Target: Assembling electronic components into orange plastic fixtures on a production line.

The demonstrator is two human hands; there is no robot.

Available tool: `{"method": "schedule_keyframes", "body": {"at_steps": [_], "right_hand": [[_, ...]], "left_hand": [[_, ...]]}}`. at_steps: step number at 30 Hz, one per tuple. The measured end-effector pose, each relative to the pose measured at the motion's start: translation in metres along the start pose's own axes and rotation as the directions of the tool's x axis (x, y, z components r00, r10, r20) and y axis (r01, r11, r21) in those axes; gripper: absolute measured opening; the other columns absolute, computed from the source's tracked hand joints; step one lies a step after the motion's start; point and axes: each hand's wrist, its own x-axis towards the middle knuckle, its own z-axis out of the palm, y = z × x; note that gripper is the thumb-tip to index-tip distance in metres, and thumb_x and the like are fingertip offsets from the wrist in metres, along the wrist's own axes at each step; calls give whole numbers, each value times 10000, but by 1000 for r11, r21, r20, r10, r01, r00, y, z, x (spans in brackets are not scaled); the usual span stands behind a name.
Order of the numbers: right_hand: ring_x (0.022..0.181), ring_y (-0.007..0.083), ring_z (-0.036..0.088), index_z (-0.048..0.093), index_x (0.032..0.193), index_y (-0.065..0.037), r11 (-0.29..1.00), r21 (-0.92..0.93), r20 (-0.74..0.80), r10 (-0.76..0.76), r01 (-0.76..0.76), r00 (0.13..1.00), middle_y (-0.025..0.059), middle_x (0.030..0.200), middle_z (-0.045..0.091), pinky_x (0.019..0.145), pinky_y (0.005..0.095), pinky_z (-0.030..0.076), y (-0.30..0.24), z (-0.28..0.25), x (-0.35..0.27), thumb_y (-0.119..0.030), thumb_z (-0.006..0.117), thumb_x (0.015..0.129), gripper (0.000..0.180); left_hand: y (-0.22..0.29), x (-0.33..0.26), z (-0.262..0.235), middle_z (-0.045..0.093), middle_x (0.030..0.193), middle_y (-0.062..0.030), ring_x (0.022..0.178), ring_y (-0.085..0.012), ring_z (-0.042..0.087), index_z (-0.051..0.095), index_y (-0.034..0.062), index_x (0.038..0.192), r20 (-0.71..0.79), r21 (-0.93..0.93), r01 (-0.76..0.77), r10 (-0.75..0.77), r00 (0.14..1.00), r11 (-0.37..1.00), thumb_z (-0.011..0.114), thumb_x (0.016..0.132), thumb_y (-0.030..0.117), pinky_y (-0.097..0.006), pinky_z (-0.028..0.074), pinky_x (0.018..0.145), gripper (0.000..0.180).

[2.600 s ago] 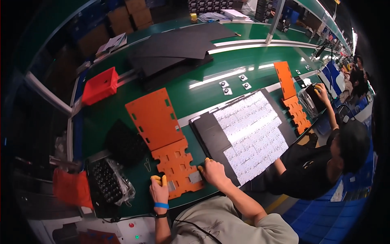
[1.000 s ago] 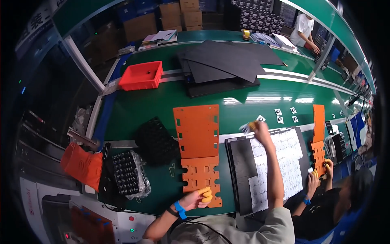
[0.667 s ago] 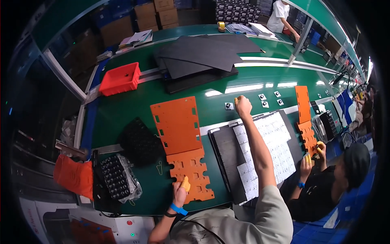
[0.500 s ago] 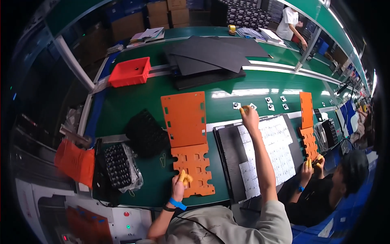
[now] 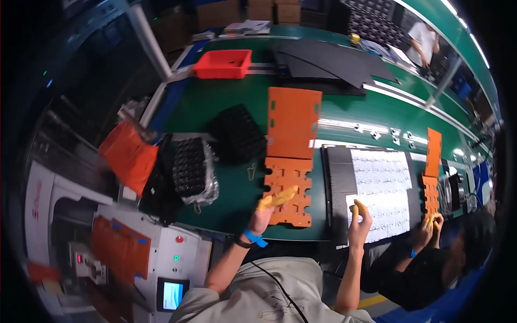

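My left hand (image 5: 265,210), with yellow covers on its fingers, is open over the lower cutout half of an orange hinged plate (image 5: 290,216). Its fingers stretch across the cutouts. To the right, my right hand (image 5: 360,226) hovers over white printed sheets (image 5: 381,167) lying on a black board (image 5: 338,172). Its yellow-covered thumb and fingertips are bent together; whatever they pinch, if anything, is too small to make out. Beyond the sheets, several small white pieces with dark centres (image 5: 395,131) lie on the green bench.
Left of the plate are a black textured tray (image 5: 237,132), another in clear plastic wrap (image 5: 193,167) and an orange bag (image 5: 129,156). A red bin (image 5: 222,64) and black sheets (image 5: 323,62) lie farther back. A co-worker (image 5: 431,269) handles a similar orange plate (image 5: 430,194) at right.
My right hand has drawn back from the small white pieces to above the printed sheets. My left hand's fingers have straightened over the plate. The whole view has swung left.
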Motion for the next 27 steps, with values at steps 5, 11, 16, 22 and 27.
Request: {"method": "schedule_keyframes", "body": {"at_steps": [5, 11, 16, 22, 27], "right_hand": [[1108, 370, 615, 612, 1235, 24, 989, 3, 233, -142, 145, 962, 206, 1157, 667, 987, 402, 454, -14, 33, -17, -88, 605, 937, 318], [1299, 469, 432, 419, 1385, 110, 897, -409, 51, -159, 166, 986, 315, 1377, 475, 1118, 499, 310, 20, 21, -29, -188, 682, 900, 627], [1474, 458, 164, 287, 1437, 183, 664, -720, 220, -59, 203, 974, 356, 1521, 276, 1186, 553, 152, 29, 60, -26, -540, 667, 847, 1007], [1411, 430, 334, 418, 1375, 146, 679, -582, 301, -331, 448, 894, 310, 1459, 404, 1150, 486, 313, 29, 77, -24, -170, 683, 851, 667], [1139, 357, 585, 668, 1078, 74, 808, -425, 117, -399, 408, 910, 204, 1189, 646, 955, 420, 506, 31, 77, -10, 41, 576, 782, 312]], "left_hand": [[1, -5, 6, 313, 1584, -120, 1409, -293, 385, 239, 53, 1556, 25, 23, -146, 145, 989, 989, 368, 1027, 432, -468, 349, 1118, 663], [11, -34, 15, 195, 1613, -189, 1386, -419, 370, 155, 229, 1574, -12, -517, 44, -58, 998, 855, 404, 992, 560, -510, 375, 1092, 715], [-4, -23, 22, 244, 1596, -188, 1319, -368, 441, 185, 145, 1565, 57, -625, 163, -164, 985, 764, 382, 1000, 553, -472, 415, 1055, 724], [-12, -3, 32, 315, 1559, -192, 1265, -327, 489, 187, 128, 1563, 127, -579, 228, -190, 974, 783, 350, 1022, 517, -444, 424, 1045, 686], [-28, 22, 31, 374, 1519, -190, 1195, -294, 543, 206, 101, 1551, 138, -434, 303, -270, 953, 849, 347, 1045, 471, -421, 471, 1003, 643]]}}
